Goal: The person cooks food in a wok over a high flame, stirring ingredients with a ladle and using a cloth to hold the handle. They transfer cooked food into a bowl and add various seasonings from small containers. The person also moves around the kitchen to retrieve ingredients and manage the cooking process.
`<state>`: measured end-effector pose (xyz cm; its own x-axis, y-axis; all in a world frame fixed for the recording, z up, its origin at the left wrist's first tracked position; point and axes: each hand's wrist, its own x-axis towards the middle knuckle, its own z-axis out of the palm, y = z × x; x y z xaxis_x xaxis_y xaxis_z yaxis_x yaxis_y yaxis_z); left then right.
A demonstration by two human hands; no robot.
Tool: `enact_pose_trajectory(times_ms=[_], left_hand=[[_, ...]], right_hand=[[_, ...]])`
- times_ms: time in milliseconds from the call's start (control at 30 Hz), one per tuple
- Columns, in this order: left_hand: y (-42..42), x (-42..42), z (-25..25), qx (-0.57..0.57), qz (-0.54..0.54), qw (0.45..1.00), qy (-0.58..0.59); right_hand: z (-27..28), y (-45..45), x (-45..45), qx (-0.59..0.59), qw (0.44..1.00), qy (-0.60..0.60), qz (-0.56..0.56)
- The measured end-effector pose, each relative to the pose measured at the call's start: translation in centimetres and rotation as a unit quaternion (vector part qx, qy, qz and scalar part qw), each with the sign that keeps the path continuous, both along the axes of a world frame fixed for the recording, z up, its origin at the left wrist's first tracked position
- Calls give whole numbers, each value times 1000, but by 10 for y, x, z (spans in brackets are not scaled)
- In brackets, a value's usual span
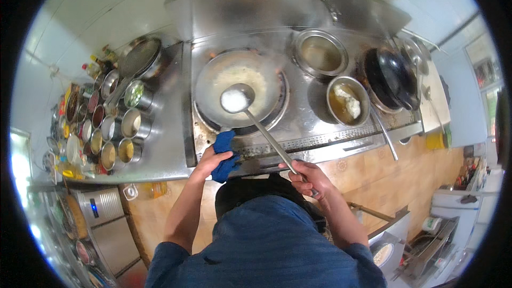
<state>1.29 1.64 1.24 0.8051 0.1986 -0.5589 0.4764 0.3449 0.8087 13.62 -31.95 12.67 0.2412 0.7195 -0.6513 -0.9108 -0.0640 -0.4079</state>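
A large wok (256, 64) with pale, blurred contents rests on the burner ring before me, light steam rising at its right. My right hand (308, 180) grips the handle of a long metal ladle (266, 134). The ladle's bowl hangs over the wok's near side and holds a white substance (235, 100), which I cannot identify further. A folded blue cloth (225, 164) is pinched in my left hand (212, 162) at the stove's front edge. The cloth reaches up to the near rim of the wok, covering whatever it touches there.
Several metal canisters (133, 122) of ingredients crowd the left counter, with a strainer (140, 58) behind. Right of the wok stand a pot of liquid (320, 54), a pot (348, 102) with white lumps in yellowish liquid, and a black wok (390, 76). A faucet (331, 10) projects from the backsplash.
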Motion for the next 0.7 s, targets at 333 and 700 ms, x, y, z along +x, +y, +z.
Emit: enact_pose_trajectory(times_ms=[333, 700], left_hand=[[-4, 2, -3, 134, -45, 990, 12], [38, -63, -100, 548, 118, 826, 65]], right_hand=[[58, -109, 72, 50, 995, 17, -82], [121, -271, 262, 145, 931, -22, -334]])
